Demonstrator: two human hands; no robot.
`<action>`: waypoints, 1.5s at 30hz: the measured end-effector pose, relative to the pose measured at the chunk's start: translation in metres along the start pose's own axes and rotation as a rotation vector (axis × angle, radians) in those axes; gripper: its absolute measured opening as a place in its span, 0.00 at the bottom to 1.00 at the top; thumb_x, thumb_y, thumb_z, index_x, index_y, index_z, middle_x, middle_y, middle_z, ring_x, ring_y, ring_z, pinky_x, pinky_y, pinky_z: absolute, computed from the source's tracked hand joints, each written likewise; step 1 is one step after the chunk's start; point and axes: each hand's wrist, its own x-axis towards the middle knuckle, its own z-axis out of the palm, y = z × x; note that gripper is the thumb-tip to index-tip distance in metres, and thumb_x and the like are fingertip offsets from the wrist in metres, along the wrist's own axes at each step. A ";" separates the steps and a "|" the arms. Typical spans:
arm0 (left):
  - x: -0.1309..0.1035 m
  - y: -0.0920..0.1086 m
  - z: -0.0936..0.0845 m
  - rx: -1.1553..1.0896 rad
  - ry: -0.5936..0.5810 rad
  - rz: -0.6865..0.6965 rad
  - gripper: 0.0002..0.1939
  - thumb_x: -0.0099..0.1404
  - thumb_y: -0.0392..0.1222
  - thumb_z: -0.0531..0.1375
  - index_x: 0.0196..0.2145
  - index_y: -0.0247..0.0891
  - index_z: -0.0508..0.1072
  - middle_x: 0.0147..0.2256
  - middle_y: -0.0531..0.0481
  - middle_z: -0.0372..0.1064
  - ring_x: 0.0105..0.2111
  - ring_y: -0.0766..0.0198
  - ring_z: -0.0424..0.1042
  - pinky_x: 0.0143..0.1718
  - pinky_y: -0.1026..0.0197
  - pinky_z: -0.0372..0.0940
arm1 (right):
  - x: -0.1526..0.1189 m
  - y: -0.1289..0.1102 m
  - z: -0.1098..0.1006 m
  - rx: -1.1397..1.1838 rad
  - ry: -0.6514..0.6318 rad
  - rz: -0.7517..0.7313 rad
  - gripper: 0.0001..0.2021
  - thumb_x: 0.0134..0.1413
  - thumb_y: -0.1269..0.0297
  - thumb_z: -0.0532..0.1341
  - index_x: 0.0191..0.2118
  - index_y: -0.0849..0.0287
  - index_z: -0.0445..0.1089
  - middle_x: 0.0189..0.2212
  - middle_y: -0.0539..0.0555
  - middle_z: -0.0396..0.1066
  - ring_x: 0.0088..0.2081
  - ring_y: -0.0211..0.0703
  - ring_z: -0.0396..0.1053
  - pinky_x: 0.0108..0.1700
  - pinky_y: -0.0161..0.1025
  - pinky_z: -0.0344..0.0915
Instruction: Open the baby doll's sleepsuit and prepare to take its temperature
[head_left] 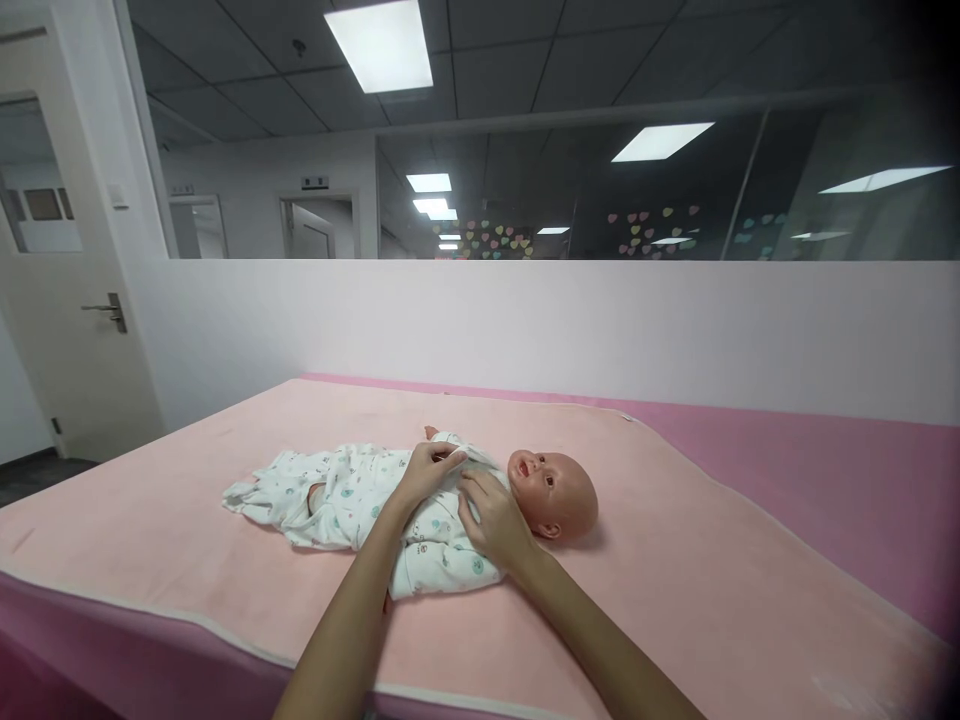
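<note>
Both hands [461, 495] pinching garment [352, 500], doll [551, 490] supine

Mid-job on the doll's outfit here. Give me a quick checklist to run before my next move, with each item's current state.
1. Doll lies flat on its back on the pink blanket: ok.
2. Left hand has a grip on the outfit at the chest: ok, fingers pinch the cloth near the collar.
3. Right hand rests on the outfit beside the neck: ok.
4. Doll's head is clear of both hands: ok, face uncovered.
5. Doll is well away from the blanket's edges: ok.
6. Snaps or ties at the front are closed: cannot tell, the hands hide them.
</note>
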 end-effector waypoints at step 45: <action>-0.007 0.007 0.001 -0.120 -0.131 -0.050 0.17 0.49 0.49 0.62 0.27 0.29 0.76 0.28 0.45 0.70 0.31 0.64 0.66 0.35 0.64 0.61 | 0.015 0.003 0.011 -0.129 -0.141 0.429 0.18 0.57 0.63 0.44 0.44 0.65 0.65 0.42 0.61 0.66 0.45 0.47 0.59 0.48 0.41 0.53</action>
